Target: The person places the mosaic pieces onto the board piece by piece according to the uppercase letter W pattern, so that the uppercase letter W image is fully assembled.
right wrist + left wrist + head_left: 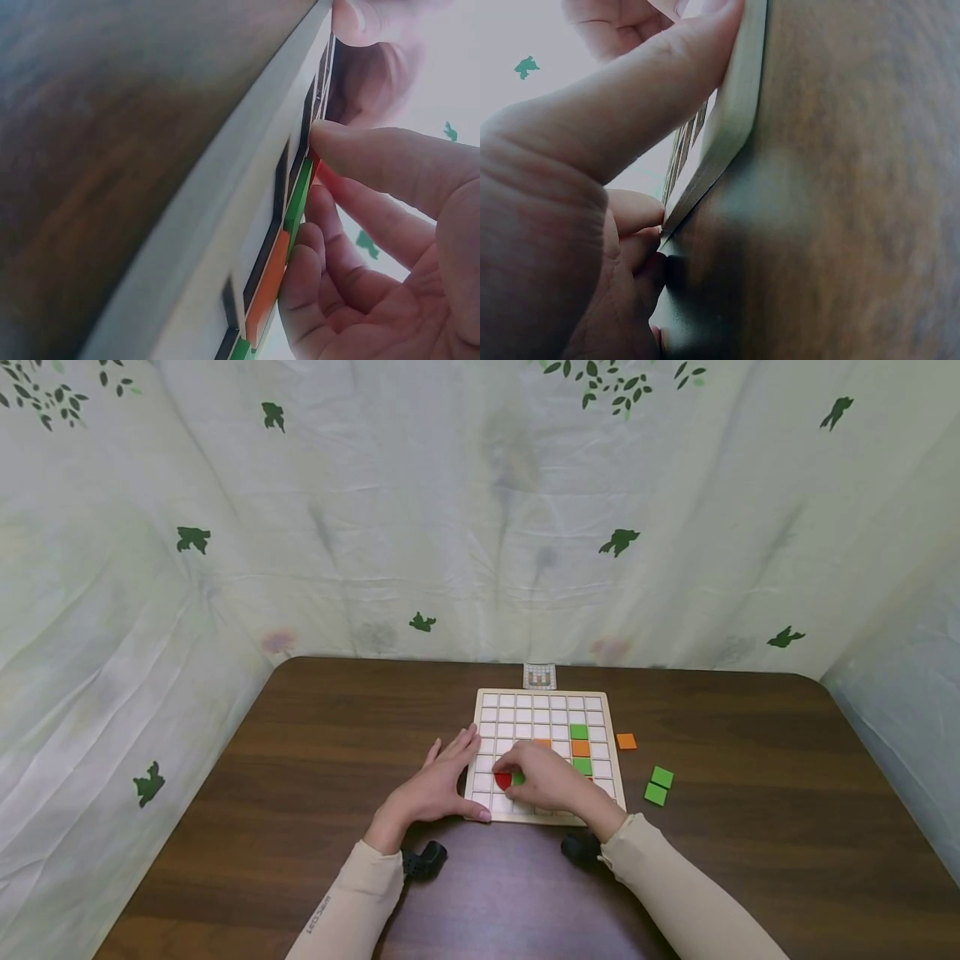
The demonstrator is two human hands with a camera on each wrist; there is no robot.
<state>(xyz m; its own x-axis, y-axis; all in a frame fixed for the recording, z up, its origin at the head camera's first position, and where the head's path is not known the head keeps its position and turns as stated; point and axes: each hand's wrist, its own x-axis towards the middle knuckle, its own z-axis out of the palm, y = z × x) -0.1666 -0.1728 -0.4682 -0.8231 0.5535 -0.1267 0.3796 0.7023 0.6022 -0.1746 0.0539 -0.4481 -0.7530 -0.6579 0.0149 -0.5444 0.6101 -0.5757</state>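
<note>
A square grid board [489, 700] with a pale wooden frame and white cells lies on the table. My left hand [435, 785] rests at its near left corner, fingers stretched along the left side and thumb [682, 64] against the near edge. Over the lower left cells, my right hand [551, 778] pinches a red piece [502, 781] between thumb and forefinger, down at the board's surface. Beside it sits a green tile [518, 779], partly hidden by the fingers. Further right, a column holds a green tile [579, 732], an orange tile [581, 748] and another green tile [582, 766].
Right of the board lie a loose orange tile [626, 741] and two green tiles [662, 777]. A small printed card [539, 677] stands behind the board at the table's back edge. White patterned cloth [450, 527] hangs around the dark wooden table [360, 718].
</note>
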